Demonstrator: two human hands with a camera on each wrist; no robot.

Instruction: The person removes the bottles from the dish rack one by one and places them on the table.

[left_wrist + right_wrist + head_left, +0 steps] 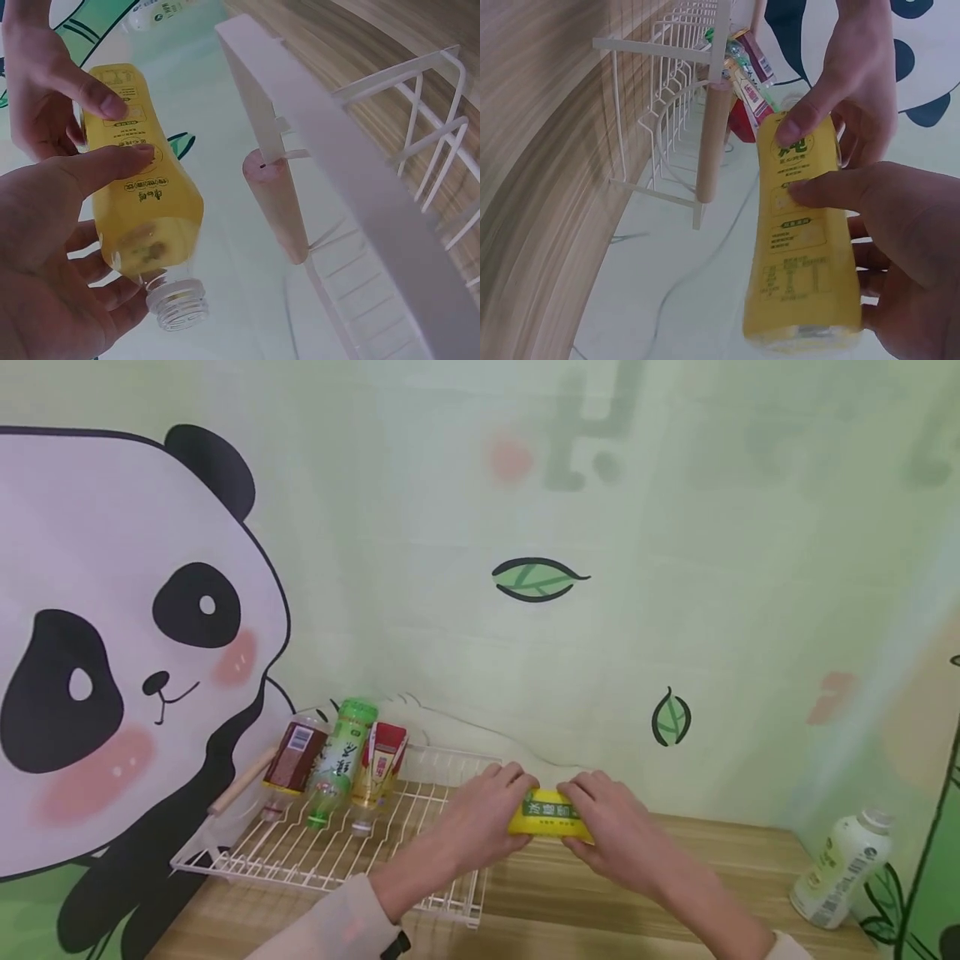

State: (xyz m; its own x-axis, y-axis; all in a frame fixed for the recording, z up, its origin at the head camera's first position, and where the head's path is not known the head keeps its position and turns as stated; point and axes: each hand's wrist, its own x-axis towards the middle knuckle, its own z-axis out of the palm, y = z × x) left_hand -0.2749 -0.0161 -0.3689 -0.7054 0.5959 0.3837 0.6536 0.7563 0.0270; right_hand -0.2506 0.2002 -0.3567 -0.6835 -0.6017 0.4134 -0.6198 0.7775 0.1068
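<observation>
Both hands hold a plastic bottle with a yellow label (551,812), lying sideways in the air between them. My left hand (487,814) grips the end toward the neck; in the left wrist view its thumb lies across the label, and the clear threaded neck (178,304) shows no cap. On the base end is my right hand (615,827), its thumb pressed on the label and its fingers wrapped behind, as the right wrist view shows. Part of the bottle is hidden under the fingers in the head view.
A white wire rack (315,860) with a wooden handle (242,782) stands at the left. In it lean a brown-labelled bottle (297,756), a green bottle (343,752) and a red-and-yellow bottle (381,768). A white bottle (842,868) stands at the right on the wooden table (675,902).
</observation>
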